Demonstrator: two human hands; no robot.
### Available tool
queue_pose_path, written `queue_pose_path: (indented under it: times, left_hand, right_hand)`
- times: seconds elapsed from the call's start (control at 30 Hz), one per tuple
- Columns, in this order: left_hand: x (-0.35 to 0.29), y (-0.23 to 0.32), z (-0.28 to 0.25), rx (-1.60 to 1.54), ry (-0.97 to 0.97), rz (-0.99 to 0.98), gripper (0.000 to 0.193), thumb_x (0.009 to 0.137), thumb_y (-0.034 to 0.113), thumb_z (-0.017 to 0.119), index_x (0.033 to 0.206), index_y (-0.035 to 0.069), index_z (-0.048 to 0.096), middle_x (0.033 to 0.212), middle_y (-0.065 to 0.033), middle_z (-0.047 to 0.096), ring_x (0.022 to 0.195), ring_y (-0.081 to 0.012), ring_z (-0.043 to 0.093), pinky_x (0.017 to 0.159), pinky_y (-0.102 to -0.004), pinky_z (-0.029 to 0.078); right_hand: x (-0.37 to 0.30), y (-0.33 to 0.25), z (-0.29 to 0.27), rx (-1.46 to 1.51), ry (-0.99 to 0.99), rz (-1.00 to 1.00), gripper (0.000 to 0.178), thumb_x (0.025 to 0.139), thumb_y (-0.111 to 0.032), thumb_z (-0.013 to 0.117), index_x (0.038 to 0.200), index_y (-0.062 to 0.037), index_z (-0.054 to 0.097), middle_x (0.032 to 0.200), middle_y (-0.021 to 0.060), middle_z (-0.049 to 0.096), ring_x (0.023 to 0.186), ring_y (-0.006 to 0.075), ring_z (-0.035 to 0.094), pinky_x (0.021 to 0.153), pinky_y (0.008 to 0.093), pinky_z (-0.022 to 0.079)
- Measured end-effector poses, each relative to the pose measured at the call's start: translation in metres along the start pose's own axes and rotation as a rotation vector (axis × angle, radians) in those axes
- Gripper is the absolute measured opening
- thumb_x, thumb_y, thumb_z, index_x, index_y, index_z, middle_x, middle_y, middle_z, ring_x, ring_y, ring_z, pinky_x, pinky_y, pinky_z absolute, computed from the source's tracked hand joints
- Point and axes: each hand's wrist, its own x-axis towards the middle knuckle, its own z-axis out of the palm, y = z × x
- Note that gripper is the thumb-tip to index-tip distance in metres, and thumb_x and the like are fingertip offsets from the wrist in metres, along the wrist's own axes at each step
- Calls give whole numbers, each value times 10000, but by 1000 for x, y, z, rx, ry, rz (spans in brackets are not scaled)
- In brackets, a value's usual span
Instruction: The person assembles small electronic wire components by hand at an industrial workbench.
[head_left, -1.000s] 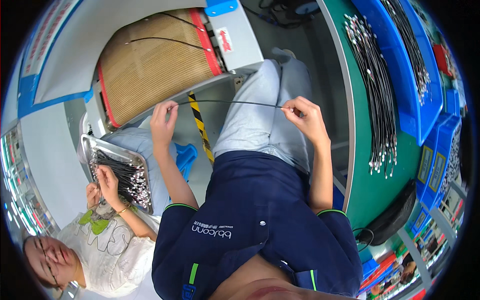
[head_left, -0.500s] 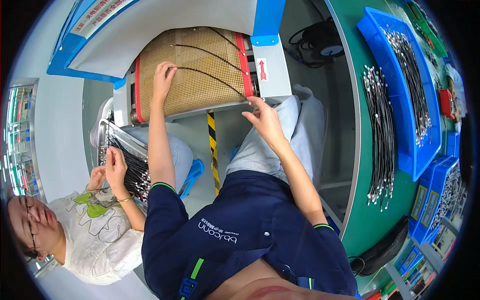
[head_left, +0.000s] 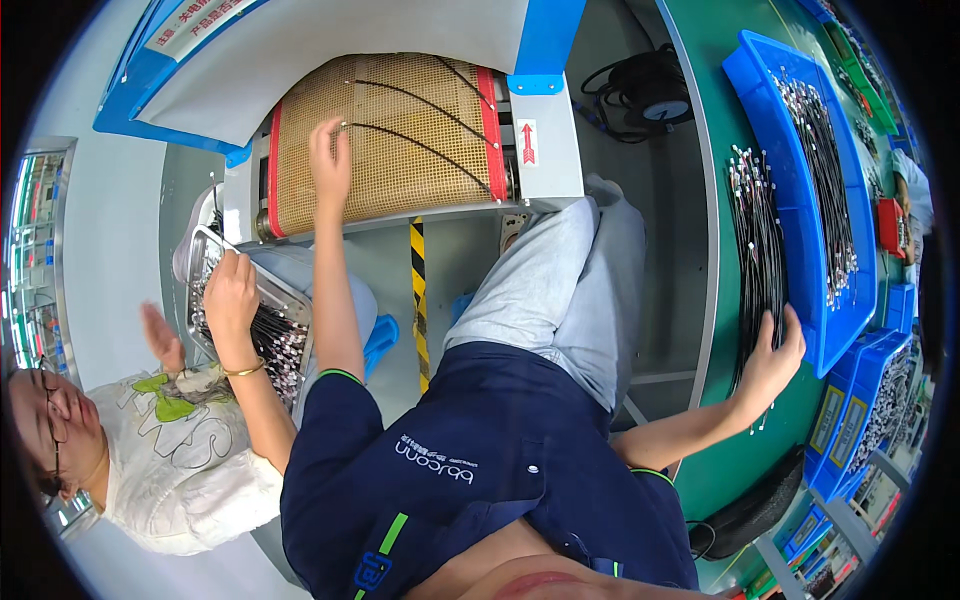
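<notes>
My left hand (head_left: pixel 330 165) is over the left side of a tan mesh conveyor belt (head_left: pixel 310 100) with red edges. Its fingers are stretched upward, beside the white end of a thin black cable (head_left: pixel 430 145) lying across the belt. Two more such cables lie farther up; one is a curved cable (head_left: pixel 420 100). On the right, my right hand (head_left: pixel 765 370) reaches over the lower part of a bundle of black cables (head_left: pixel 758 250) with white ends on the green table. Thumb and fingers are apart there, and no cable is visibly gripped.
Beside the bundle stands a blue bin (head_left: pixel 815 330) of similar cables. A white and blue machine housing (head_left: pixel 545 130) surrounds the belt. At left, a co-worker's hand (head_left: pixel 232 290) is above a metal tray (head_left: pixel 290 295) of cables; the other hand is blurred. A black gauge device (head_left: pixel 650 95) sits behind.
My right hand has left the cable's right end and swung right to the bundle on the table. My left hand has let go of the cable's left end. The co-worker's hands have moved apart.
</notes>
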Motion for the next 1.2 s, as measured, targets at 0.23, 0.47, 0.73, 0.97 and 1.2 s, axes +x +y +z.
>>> queue_pose_path:
  times: [0.23, 0.47, 0.73, 0.97, 1.2]
  left_hand:
    - [-86, 118, 33, -338, -263, -54, 182, 836, 33, 557, 1008, 58, 610, 1114, -103, 550, 1061, -268, 520, 925, -359, 412]
    - [-142, 164, 54, -446, -502, 19, 181, 826, 8, 566, 987, 71, 619, 1094, -80, 548, 1038, -270, 516, 893, -351, 425]
    - [-162, 175, 53, -475, -630, 6, 173, 828, 0, 558, 971, 70, 627, 1105, -79, 543, 1052, -261, 506, 888, -343, 424]
    - [-160, 174, 49, -455, -633, -12, 186, 833, 5, 560, 999, 61, 623, 1126, -94, 544, 1074, -270, 503, 904, -347, 416]
    - [-139, 182, 36, -330, -312, 34, 456, 831, 78, 603, 1247, 13, 427, 1326, -179, 387, 1222, -323, 398, 1023, -392, 330]
  right_hand:
    - [-5, 20, 8, -100, -88, 128, 178, 833, -159, 647, 942, -22, 618, 927, 143, 607, 847, 273, 594, 796, 356, 469]
    - [-2, 24, 18, 2, 34, 44, 126, 836, -100, 628, 931, -18, 613, 871, 104, 609, 779, 212, 582, 731, 318, 470]
    - [0, 5, 4, 107, 53, 178, 131, 805, -106, 662, 896, -13, 642, 829, 114, 623, 752, 223, 587, 717, 330, 461]
    - [-2, -18, -7, 371, 388, 180, 153, 836, -80, 655, 962, 1, 682, 864, 58, 659, 688, 112, 567, 634, 256, 476]
    - [-35, -73, 3, 432, -125, -445, 236, 737, 81, 641, 941, -29, 685, 888, 105, 668, 784, 196, 633, 680, 295, 505]
